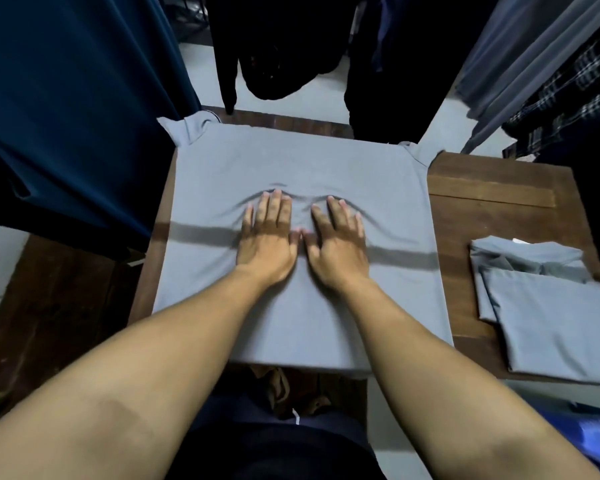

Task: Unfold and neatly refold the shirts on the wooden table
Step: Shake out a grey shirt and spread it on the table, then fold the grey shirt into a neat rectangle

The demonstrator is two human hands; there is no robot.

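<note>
A plain grey shirt [291, 161] lies spread flat, covering the left half of the brown wooden table [492, 188], its near hem hanging just over the table's front edge. Its short sleeves poke out at the table's far side. The cloth is smooth but for a few creases bunched up just ahead of the fingertips, and a dark band of shadow crosses it from side to side.

Both palms press down on the middle of the shirt. The left hand [269, 244] and the right hand [338, 247] lie side by side, thumbs touching, with straight, slightly spread fingers [274, 209] that grip nothing.

On the table's right end sits a stack of folded grey shirts [551, 323]. A small white tag [518, 241] shows at its collar, too small to read.
</note>
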